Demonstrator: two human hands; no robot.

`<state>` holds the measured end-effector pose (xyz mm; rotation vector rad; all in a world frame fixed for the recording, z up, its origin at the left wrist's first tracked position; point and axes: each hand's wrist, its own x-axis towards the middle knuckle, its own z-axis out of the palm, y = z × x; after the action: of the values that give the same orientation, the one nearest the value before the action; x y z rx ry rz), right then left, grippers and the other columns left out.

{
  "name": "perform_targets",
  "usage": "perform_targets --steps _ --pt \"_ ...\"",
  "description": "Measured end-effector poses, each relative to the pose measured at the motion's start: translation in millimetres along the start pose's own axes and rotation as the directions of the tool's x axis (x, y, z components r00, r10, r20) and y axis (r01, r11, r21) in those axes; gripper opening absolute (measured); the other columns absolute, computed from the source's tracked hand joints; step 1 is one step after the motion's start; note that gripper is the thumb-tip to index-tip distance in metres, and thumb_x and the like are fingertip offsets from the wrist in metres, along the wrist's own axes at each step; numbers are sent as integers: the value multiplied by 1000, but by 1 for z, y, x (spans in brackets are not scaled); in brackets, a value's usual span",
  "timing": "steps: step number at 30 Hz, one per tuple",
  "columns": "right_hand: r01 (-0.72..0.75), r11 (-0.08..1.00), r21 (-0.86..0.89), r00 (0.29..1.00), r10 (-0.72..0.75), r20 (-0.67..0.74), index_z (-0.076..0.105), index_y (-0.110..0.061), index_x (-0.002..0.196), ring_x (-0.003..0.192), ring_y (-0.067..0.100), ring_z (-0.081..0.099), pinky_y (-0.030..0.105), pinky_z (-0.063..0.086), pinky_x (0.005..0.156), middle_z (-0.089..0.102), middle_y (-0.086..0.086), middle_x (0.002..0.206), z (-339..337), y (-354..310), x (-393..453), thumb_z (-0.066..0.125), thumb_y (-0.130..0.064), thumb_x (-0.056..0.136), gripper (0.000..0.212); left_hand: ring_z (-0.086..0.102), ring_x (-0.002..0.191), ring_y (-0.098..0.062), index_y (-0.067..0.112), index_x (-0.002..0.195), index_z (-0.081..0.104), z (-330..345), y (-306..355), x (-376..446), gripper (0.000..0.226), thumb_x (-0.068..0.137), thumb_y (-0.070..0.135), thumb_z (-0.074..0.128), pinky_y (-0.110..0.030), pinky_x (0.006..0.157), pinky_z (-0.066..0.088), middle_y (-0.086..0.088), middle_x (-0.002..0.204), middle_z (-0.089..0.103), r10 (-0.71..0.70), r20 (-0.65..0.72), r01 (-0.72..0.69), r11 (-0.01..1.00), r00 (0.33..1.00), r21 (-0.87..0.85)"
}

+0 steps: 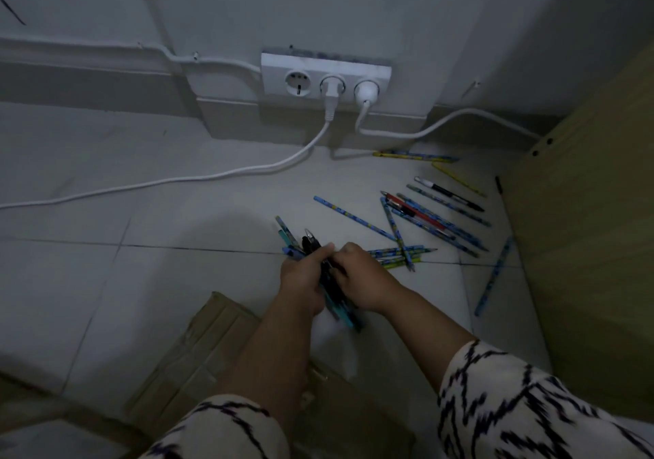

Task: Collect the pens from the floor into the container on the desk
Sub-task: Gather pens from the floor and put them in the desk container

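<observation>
Both hands meet low over the tiled floor. My left hand (302,276) grips a bundle of pens (339,308), blue, teal and black, with ends sticking out above and below the fist. My right hand (361,276) is closed on the same bundle from the right. Several more pens and pencils lie scattered on the floor: a crossed pile (403,255) just right of my hands, a blue pencil (354,218), a red pen (417,213), a black and white pen (449,193), yellow pencils (414,156) by the wall. The container and desk top are out of view.
A wall socket strip (325,76) holds two white plugs; their cables (177,180) trail across the floor. A wooden furniture panel (580,232) stands at the right. Flattened cardboard (198,363) lies under my left forearm. A lone blue pencil (493,278) lies near the panel.
</observation>
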<state>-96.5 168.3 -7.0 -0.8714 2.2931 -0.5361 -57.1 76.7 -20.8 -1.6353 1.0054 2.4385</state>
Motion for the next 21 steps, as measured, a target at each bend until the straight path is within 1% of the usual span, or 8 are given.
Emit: perform_targets --steps 2,4,6,8,12,16,19,21 --pt "15 998 65 1000 -17 26 55 -1 116 81 20 42 25 27 59 42 12 93 -5 3 -5 36 -9 97 28 60 73 -26 -4 104 57 3 -1 -5 21 86 5 62 -38 79 48 -24 119 62 -1 3 1 1000 1000 7" --pt "-10 975 223 1000 4 29 59 2 94 67 21 43 25 30 55 42 9 73 -10 4 -9 35 -9 97 26 59 75 -27 -7 112 56 6 -3 -9 28 87 6 61 -39 71 49 -24 119 61 10 1 -10 1000 1000 16" --pt "-49 930 364 999 45 20 58 -1 79 57 26 46 34 36 56 49 22 65 -14 6 -13 39 -15 96 29 59 79 -29 -9 120 52 12 -3 -12 36 88 6 60 -38 62 48 -24 119 61 21 10 -21 999 1000 26" --pt "-75 924 374 997 67 34 62 -7 97 75 33 61 44 47 67 64 24 88 -15 9 -17 43 -24 94 26 61 89 -32 -8 123 51 19 -4 -14 38 89 8 59 -40 69 50 -23 122 60 15 21 -16 999 1000 47" --pt "-124 932 341 991 97 95 47 -19 130 106 22 60 39 48 89 60 7 123 -21 16 -28 44 -28 96 35 56 117 -33 -4 119 55 31 -11 -16 34 89 11 59 -40 87 46 -15 121 60 -2 40 -2 996 999 94" --pt "-182 925 333 982 156 104 38 -20 137 91 17 57 30 44 75 58 8 121 -23 33 -33 40 -22 97 40 48 126 -36 0 127 50 44 -20 -19 44 87 13 63 -46 99 43 -15 135 53 -18 84 3 986 996 169" --pt "-215 857 468 977 188 103 35 -25 139 74 9 54 25 42 65 57 1 108 -23 44 -36 42 -15 94 47 56 104 -32 6 103 56 54 -27 -21 12 90 5 55 -41 87 46 -13 109 60 33 113 -55 979 993 197" --pt "-227 812 538 974 201 108 36 -29 136 79 14 57 29 46 70 60 2 106 -23 53 -39 46 -13 88 52 57 91 -29 9 96 55 62 -33 -22 10 92 1 50 -37 76 49 -14 99 60 84 142 -113 970 986 213"
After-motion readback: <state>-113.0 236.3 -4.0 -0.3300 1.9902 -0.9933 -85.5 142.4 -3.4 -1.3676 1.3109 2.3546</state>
